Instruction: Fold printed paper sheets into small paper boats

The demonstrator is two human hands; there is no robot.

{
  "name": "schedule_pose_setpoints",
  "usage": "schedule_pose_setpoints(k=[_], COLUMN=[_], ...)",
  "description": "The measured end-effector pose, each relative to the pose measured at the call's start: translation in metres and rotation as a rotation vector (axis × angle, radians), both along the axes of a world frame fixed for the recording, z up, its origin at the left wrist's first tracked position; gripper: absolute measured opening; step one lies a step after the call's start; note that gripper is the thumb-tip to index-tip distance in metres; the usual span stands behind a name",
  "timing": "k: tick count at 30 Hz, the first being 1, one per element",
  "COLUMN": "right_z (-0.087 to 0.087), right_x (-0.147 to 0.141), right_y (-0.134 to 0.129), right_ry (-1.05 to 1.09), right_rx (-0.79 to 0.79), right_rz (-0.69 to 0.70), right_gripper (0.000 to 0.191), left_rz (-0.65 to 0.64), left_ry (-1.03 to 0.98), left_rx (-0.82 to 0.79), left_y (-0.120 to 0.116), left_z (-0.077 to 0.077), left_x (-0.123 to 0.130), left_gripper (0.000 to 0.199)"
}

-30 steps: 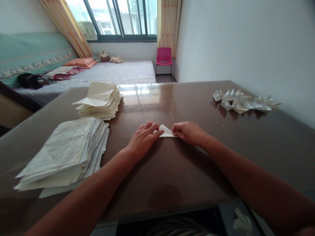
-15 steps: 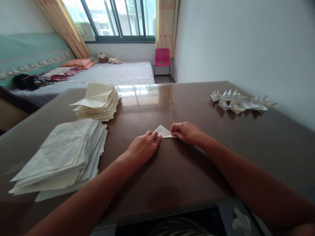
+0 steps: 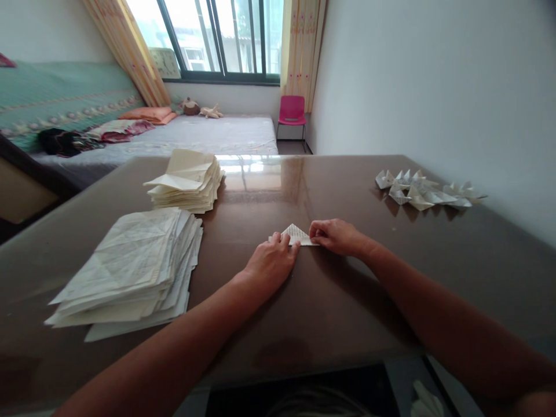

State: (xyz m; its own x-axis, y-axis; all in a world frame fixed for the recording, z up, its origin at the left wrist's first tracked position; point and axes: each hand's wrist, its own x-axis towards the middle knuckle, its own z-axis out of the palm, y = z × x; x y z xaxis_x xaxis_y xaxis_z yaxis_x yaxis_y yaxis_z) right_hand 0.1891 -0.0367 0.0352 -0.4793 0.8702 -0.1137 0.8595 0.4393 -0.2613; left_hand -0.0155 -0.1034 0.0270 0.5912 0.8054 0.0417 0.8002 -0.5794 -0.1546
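So the paper (image 3: 297, 234) is a small off-white triangle lying on the table (image 3: 282, 324), roughly mid-table and straight in front of the person. Its peak points away from them, and the long straight edge runs along the near side. The upper part has rows of little dark marks, like print, way too small to read. Below that there's a paler, plainer band along the near edge. The slopes up to the tip look pretty crisp. Both ends are partly covered, so I can't tell the full outline or how many layers it has.

Left hand (image 3: 271, 263) is on the left end, palm down, fingers loosely spread with the tips on the paper and the thumb down by the near edge. A tiny bit of paper pokes out past the fingertips. Right hand (image 3: 336, 236) is at the right corner with its fingers curled and bunched; honestly can't tell if it's really pinching the paper or just touching it.

Off to the left sits a messy white stack (image 3: 125, 260), creased on top, with a cream stack (image 3: 191, 179) just behind it. Over on the far right, near the wall, there's a cluster of pointy folded boats (image 3: 419, 188), some whitish, some creamier.
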Motion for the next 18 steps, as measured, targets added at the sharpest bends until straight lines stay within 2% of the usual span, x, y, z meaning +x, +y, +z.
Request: schedule_pose_setpoints(k=[5, 8, 12, 18], right_z=[0.014, 0.015, 0.009, 0.000], right_x=[-0.012, -0.023, -0.028, -0.018], right_y=[-0.018, -0.038, -0.058, -0.071], right_ry=[-0.101, -0.223, -0.358, -0.439], right_rx=[0.225, 0.259, 0.327, 0.421], right_rz=[0.101, 0.212, 0.175, 0.097], right_gripper=[0.025, 0.028, 0.032, 0.035], left_rz=[-0.008, -0.012, -0.014, 0.014], left_ry=[0.003, -0.006, -0.019, 0.006], left_rx=[0.035, 0.050, 0.059, 0.094], left_y=[-0.002, -0.002, -0.003, -0.006], left_z=[-0.003, -0.003, -0.002, -0.002], left_x=[0.001, 0.001, 0.001, 0.003], left_gripper=[0.040, 0.040, 0.036, 0.028])
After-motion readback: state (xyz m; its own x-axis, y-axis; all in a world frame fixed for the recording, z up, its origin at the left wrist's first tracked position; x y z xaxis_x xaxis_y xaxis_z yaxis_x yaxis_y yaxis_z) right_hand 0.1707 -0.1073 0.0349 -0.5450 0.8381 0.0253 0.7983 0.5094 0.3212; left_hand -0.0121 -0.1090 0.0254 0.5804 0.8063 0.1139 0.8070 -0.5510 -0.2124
